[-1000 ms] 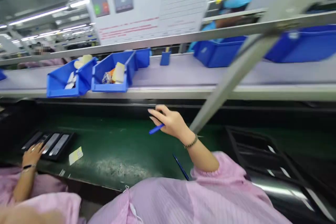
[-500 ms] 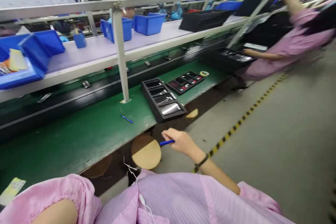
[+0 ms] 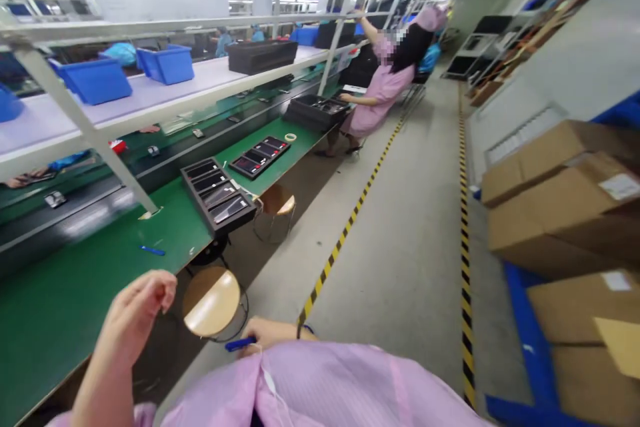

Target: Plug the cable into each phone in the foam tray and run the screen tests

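My right hand (image 3: 263,332) is closed around a blue pen (image 3: 240,343), low in front of my body. My left hand (image 3: 145,303) is raised near the front edge of the green bench (image 3: 115,233), its fingers curled in; whether they hold anything is hidden. Another blue pen (image 3: 152,250) lies on the bench beyond it. Further right, a black tray (image 3: 218,197) with phone-like panels overhangs the bench edge. Beside that lies a second, flatter tray (image 3: 259,157) with dark panels, and a tape roll (image 3: 290,137) is behind it.
Round wooden stools (image 3: 213,300) stand by the bench. Blue bins (image 3: 167,65) line the shelf above the conveyor (image 3: 125,180). A seated person in pink (image 3: 387,87) works further along. Cardboard boxes (image 3: 565,213) are stacked at right, beyond yellow-black floor tape (image 3: 345,233).
The view has swung right, showing the aisle and boxes. My left hand has come into view. My right hand, still with the blue pen, is now lower and closer to my body.
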Action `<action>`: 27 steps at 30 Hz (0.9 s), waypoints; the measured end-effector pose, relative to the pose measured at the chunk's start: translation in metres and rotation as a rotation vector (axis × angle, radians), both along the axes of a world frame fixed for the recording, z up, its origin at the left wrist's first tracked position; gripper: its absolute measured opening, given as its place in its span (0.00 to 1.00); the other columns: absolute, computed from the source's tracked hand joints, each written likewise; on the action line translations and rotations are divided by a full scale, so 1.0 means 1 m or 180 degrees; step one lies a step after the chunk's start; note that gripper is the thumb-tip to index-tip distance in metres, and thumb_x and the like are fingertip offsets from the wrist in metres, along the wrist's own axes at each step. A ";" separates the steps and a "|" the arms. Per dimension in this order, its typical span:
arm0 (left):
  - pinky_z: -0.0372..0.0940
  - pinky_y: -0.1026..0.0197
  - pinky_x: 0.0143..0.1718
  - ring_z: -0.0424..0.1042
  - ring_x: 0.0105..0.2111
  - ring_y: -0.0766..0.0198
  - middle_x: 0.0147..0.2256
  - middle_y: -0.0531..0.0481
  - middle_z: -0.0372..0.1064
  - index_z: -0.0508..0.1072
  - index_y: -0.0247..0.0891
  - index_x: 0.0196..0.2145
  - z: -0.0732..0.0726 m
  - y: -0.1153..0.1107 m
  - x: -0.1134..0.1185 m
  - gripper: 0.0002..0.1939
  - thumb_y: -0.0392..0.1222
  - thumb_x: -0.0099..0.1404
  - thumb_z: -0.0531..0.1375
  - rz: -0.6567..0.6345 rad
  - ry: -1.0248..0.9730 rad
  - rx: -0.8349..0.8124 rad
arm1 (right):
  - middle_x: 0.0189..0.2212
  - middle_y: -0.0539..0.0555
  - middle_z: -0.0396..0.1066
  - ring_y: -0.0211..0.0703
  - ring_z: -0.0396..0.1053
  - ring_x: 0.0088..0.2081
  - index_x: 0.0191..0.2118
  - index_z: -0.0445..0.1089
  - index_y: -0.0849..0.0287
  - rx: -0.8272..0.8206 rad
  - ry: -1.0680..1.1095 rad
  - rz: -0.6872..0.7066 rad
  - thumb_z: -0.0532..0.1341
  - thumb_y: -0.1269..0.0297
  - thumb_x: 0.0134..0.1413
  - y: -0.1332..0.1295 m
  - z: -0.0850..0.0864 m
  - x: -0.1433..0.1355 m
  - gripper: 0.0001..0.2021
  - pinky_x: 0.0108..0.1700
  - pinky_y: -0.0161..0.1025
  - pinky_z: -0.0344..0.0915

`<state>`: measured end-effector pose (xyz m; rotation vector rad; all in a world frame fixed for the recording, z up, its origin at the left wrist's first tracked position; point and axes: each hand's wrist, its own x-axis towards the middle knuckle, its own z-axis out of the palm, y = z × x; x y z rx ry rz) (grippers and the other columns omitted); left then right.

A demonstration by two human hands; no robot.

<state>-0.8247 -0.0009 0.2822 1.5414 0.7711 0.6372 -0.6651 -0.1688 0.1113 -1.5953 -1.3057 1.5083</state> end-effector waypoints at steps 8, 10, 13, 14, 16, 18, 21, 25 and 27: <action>0.57 0.66 0.23 0.72 0.23 0.61 0.24 0.49 0.73 0.74 0.42 0.19 -0.131 -0.157 0.197 0.21 0.58 0.62 0.63 -0.1661 0.0771 -0.3909 | 0.24 0.53 0.70 0.37 0.68 0.28 0.26 0.69 0.62 0.0511 0.0006 -0.0990 0.56 0.47 0.61 -0.149 0.053 0.189 0.23 0.36 0.35 0.67; 0.62 0.63 0.25 0.74 0.25 0.59 0.26 0.46 0.73 0.74 0.38 0.24 -0.130 -0.181 0.258 0.21 0.54 0.68 0.58 -0.1603 0.0690 -0.4223 | 0.25 0.53 0.71 0.38 0.68 0.29 0.24 0.69 0.61 0.0593 0.0034 -0.0985 0.58 0.49 0.60 -0.163 0.065 0.218 0.21 0.36 0.36 0.68; 0.65 0.63 0.27 0.71 0.22 0.64 0.24 0.49 0.68 0.69 0.35 0.26 -0.128 -0.191 0.335 0.20 0.47 0.74 0.52 -0.1097 0.0361 -0.4507 | 0.23 0.52 0.71 0.36 0.67 0.28 0.23 0.70 0.61 0.0673 -0.0006 -0.0956 0.58 0.55 0.59 -0.174 0.080 0.256 0.18 0.35 0.35 0.66; 0.64 0.65 0.26 0.68 0.20 0.67 0.21 0.52 0.64 0.65 0.35 0.25 -0.130 -0.189 0.353 0.21 0.44 0.75 0.50 -0.0879 0.0215 -0.4565 | 0.23 0.52 0.70 0.36 0.66 0.27 0.23 0.70 0.61 0.0692 -0.0038 -0.0943 0.58 0.57 0.59 -0.177 0.084 0.269 0.17 0.35 0.34 0.65; 0.60 0.70 0.24 0.60 0.16 0.72 0.17 0.58 0.53 0.58 0.37 0.23 -0.140 -0.177 0.381 0.22 0.40 0.77 0.46 -0.0458 -0.0045 -0.4624 | 0.23 0.52 0.71 0.35 0.65 0.26 0.23 0.70 0.61 0.0735 -0.0121 -0.0926 0.56 0.60 0.60 -0.182 0.093 0.300 0.16 0.33 0.34 0.63; 0.56 0.72 0.21 0.52 0.13 0.75 0.15 0.62 0.45 0.54 0.38 0.23 -0.157 -0.161 0.400 0.22 0.37 0.78 0.43 -0.0095 -0.0162 -0.4648 | 0.24 0.52 0.71 0.35 0.65 0.27 0.24 0.70 0.61 0.0793 -0.0236 -0.0929 0.56 0.62 0.59 -0.185 0.100 0.335 0.15 0.33 0.33 0.62; 0.53 0.74 0.19 0.48 0.12 0.77 0.16 0.64 0.41 0.52 0.38 0.24 -0.193 -0.132 0.429 0.22 0.33 0.78 0.41 0.0324 -0.0155 -0.4661 | 0.24 0.51 0.70 0.36 0.65 0.28 0.24 0.69 0.60 0.0887 -0.0466 -0.0963 0.57 0.66 0.57 -0.183 0.113 0.393 0.12 0.34 0.33 0.61; 0.61 0.70 0.21 0.59 0.19 0.74 0.24 0.59 0.60 0.68 0.33 0.34 -0.232 -0.089 0.486 0.12 0.40 0.76 0.54 0.0473 -0.0054 -0.4649 | 0.24 0.51 0.71 0.35 0.66 0.27 0.24 0.67 0.60 0.1265 -0.0983 -0.0979 0.55 0.65 0.61 -0.169 0.139 0.470 0.14 0.33 0.33 0.60; 0.70 0.64 0.30 0.71 0.30 0.68 0.37 0.50 0.71 0.71 0.33 0.45 -0.242 -0.069 0.519 0.12 0.46 0.73 0.59 0.0379 -0.0123 -0.4579 | 0.23 0.51 0.71 0.34 0.66 0.26 0.25 0.68 0.59 0.1633 -0.1187 -0.0961 0.53 0.63 0.66 -0.159 0.158 0.505 0.17 0.30 0.32 0.60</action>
